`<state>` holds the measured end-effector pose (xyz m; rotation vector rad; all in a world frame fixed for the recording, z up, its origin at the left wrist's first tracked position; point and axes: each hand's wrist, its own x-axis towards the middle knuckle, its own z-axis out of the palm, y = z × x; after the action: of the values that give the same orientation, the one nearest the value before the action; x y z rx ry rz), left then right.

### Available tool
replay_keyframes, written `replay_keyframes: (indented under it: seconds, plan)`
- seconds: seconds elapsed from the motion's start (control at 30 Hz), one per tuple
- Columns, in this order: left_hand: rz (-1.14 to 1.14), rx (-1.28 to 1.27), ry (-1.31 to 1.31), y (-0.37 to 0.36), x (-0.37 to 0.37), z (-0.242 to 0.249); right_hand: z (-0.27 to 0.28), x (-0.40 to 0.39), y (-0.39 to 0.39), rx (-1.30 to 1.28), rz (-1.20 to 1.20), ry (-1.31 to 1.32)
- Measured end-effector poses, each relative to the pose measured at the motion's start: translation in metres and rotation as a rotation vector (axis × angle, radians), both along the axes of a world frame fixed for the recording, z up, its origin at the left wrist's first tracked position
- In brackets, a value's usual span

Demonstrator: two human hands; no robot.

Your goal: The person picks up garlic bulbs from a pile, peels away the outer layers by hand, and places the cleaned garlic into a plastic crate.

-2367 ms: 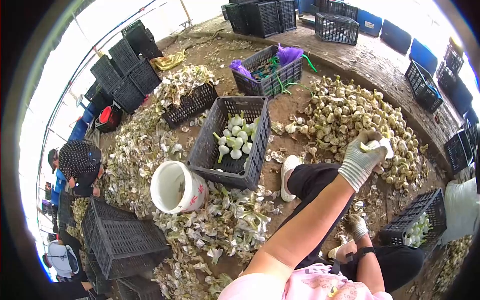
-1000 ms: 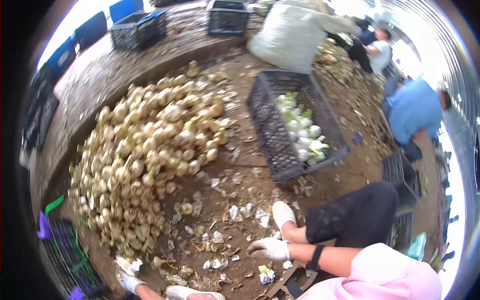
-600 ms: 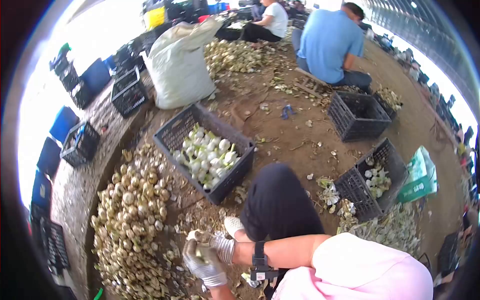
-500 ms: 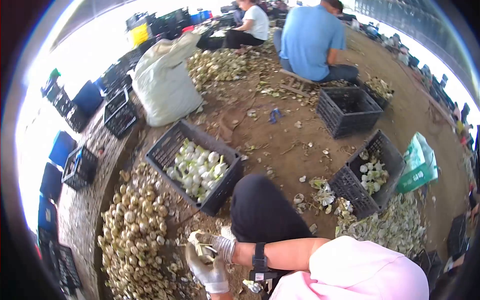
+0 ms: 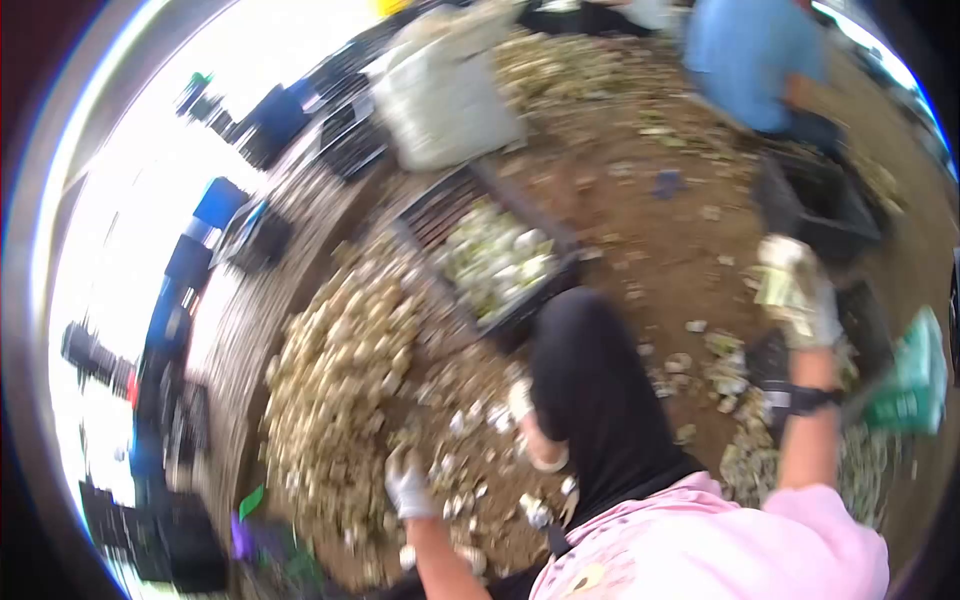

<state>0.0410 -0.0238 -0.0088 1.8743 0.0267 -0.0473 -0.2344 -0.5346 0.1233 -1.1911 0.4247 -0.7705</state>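
Note:
My left hand [image 5: 408,486], in a pale work glove, reaches down at the right side of a heap of garlic bulbs [image 5: 345,345]. Its fingers look spread, and I see nothing held in them. Far out to the right, my gloved right hand [image 5: 803,300] is raised over a dark crate [image 5: 868,315], hiding part of it. Its fingers seem curled around something pale yellow-green, too blurred to name. Beyond my knee stands a black crate [image 5: 425,225] holding trimmed white garlic bulbs [image 5: 495,255].
A white sack [image 5: 440,105] stands behind the garlic crate. A person in a blue shirt [image 5: 755,60] sits at the back right, near another black crate [image 5: 815,200]. A green bag [image 5: 910,385] is at the far right. Skins and loose bulbs litter the soil.
My hands were together over the ground by the heap; now they are wide apart. The right has swung far right over the crate, while the left is by the heap. The view has shifted.

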Motion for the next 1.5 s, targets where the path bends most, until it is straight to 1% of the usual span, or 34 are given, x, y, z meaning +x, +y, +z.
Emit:
replay_keyframes:
  seconds: [0.03,0.07,0.1,0.13,0.17,0.2,0.23,0.27,0.3,0.33,0.37,0.4,0.43,0.5,0.53,0.63,0.67,0.7,0.73,0.8,0.9,0.97,1.0,1.03,1.13,1.17,1.2,1.23,1.3,1.33,1.37,1.4,1.43,1.5]
  plan:
    - [0.021,0.009,0.233,0.001,-0.007,0.006,-0.007,-0.022,-0.018,-0.503,-0.298,0.419]
    - [-0.047,0.087,0.234,0.028,-0.001,-0.041,-0.016,-0.029,-0.043,-0.778,-0.324,0.675]
    - [-0.009,0.046,0.318,0.025,-0.013,-0.042,-0.021,-0.032,-0.065,-1.058,-0.37,0.92]
    - [-0.053,0.106,0.369,0.02,-0.024,-0.036,-0.009,-0.011,-0.053,-0.961,-0.278,0.757]
    - [-0.149,0.161,0.296,0.034,-0.029,-0.085,0.004,0.01,-0.035,-0.852,-0.193,0.612]
    - [-0.21,0.054,0.442,0.025,-0.045,-0.09,0.017,0.034,-0.014,-0.736,-0.118,0.477]
    - [-0.355,0.166,0.503,0.012,-0.059,-0.086,0.029,0.057,0.012,-0.616,-0.048,0.35]
    - [-0.495,0.262,0.718,-0.007,-0.07,-0.072,0.038,0.081,0.042,-0.489,0.013,0.233]
    - [-0.713,0.311,0.644,-0.011,-0.082,-0.102,0.044,0.105,0.074,-0.36,0.067,0.123]
    - [-0.897,0.36,0.699,-0.023,-0.093,-0.104,0.044,0.139,0.112,0.081,0.304,-0.047]
    - [-1.013,0.425,0.55,-0.024,-0.122,-0.155,0.041,0.179,0.154,0.526,0.529,-0.206]
    - [-1.115,0.271,0.908,-0.038,-0.122,-0.136,0.043,0.22,0.201,0.433,0.725,-0.191]
    - [-1.151,0.075,1.082,-0.038,-0.135,-0.147,0.032,0.25,0.237,0.347,0.921,-0.169]
    - [-1.006,-0.067,1.011,-0.033,-0.172,-0.178,0.005,0.294,0.304,0.292,0.94,0.115]
    - [-1.063,-0.066,1.404,-0.026,-0.134,-0.122,-0.018,0.314,0.327,0.373,0.995,0.189]
    - [-1.1,-0.198,1.534,-0.005,-0.137,-0.144,-0.075,0.36,0.371,0.506,1.048,0.515]
    - [-1.099,-0.221,1.563,0.002,-0.138,-0.15,-0.102,0.369,0.378,0.622,1.028,0.443]
    - [-1.097,-0.234,1.591,0.008,-0.141,-0.153,-0.111,0.377,0.387,0.641,0.933,0.47]
    - [-1.097,-0.241,1.618,0.013,-0.14,-0.154,-0.124,0.385,0.389,0.659,0.947,0.482]
    - [-1.099,-0.255,1.646,0.019,-0.137,-0.152,-0.128,0.407,0.386,0.612,0.971,0.534]
    - [-1.099,-0.237,1.668,0.025,-0.13,-0.153,-0.102,0.449,0.374,0.604,0.922,0.371]
    - [-1.107,-0.216,1.652,0.023,-0.129,-0.16,-0.073,0.475,0.357,0.555,0.953,0.145]
    - [-1.104,-0.193,1.637,0.022,-0.126,-0.164,-0.057,0.48,0.354,0.699,0.986,-0.004]
    - [-1.114,-0.176,1.64,0.022,-0.124,-0.166,-0.047,0.479,0.35,0.6,1.009,-0.039]
    - [-1.191,-0.115,1.605,0.024,-0.101,-0.174,-0.071,0.466,0.345,0.766,0.974,0.069]
    - [-1.25,-0.003,1.453,0.025,-0.082,-0.175,-0.086,0.46,0.347,0.865,0.959,0.144]
    - [-1.287,0.28,1.122,0.028,-0.042,-0.155,-0.098,0.456,0.354,0.953,0.959,0.127]
    - [-1.23,0.413,0.705,0.043,-0.03,-0.19,-0.112,0.448,0.36,0.911,0.902,0.145]
    - [-0.605,0.375,0.645,0.05,0.059,-0.149,-0.141,0.43,0.381,0.993,0.823,0.126]
    - [-0.337,0.314,0.671,0.048,0.109,-0.12,-0.155,0.427,0.389,1.03,0.878,0.254]
    - [-0.123,0.195,0.424,0.053,0.136,-0.148,-0.162,0.422,0.391,0.884,0.937,0.486]
    - [0.005,0.26,0.331,0.047,0.178,-0.111,-0.181,0.418,0.395,0.868,0.941,0.522]
    - [0.155,0.142,0.334,0.047,0.216,-0.126,-0.173,0.421,0.397,0.721,0.926,0.533]
    - [0.201,0.459,0.148,0.037,0.286,-0.125,-0.177,0.434,0.398,0.728,0.933,0.494]
